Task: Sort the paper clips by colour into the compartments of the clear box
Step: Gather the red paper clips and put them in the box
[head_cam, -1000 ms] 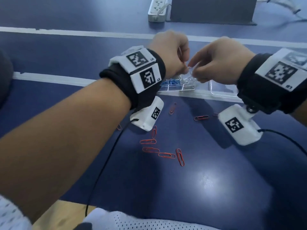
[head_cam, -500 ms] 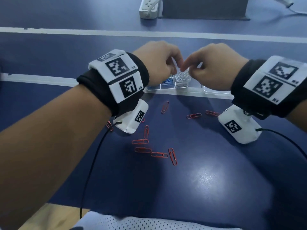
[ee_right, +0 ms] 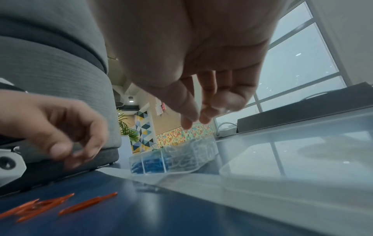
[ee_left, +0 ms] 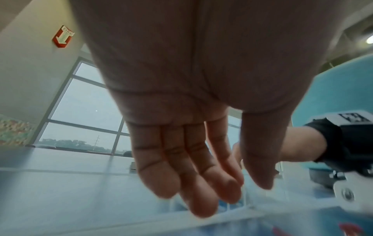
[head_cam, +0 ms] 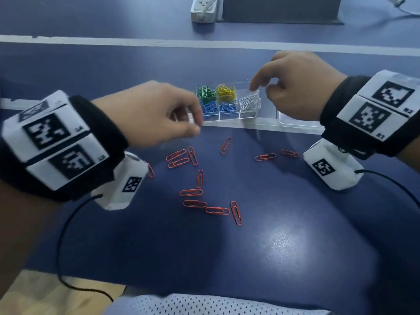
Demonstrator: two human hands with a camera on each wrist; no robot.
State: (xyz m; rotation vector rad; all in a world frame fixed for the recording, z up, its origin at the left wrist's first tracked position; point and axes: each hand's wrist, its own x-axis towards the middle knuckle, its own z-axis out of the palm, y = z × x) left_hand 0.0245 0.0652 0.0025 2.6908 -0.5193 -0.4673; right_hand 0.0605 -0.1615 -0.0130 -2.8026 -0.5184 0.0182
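The clear box (head_cam: 219, 118) stands at mid-table, with green (head_cam: 205, 92), yellow (head_cam: 225, 90), blue (head_cam: 210, 108) and white clips (head_cam: 250, 102) in separate compartments. Several red clips (head_cam: 193, 193) lie loose on the blue table in front of it. My left hand (head_cam: 195, 123) hovers just left of the box, above the red clips; the left wrist view shows the left hand (ee_left: 244, 191) with relaxed fingers holding nothing. My right hand (head_cam: 261, 88) hangs over the white compartment, index and thumb apart and empty. In the right wrist view the right hand (ee_right: 193, 121) is above the box (ee_right: 171, 159), with red clips (ee_right: 86, 206) in the foreground.
A clear lid or tray (head_cam: 300, 123) lies right of the box, under my right wrist. A power strip (head_cam: 203, 9) and a dark case (head_cam: 279, 9) sit at the far edge. A black cable (head_cam: 68, 235) trails from my left wrist toward the near edge.
The two hands, which met over the white compartment with white clips pinched between them, have parted. The left hand drew back to the left; both are now empty.
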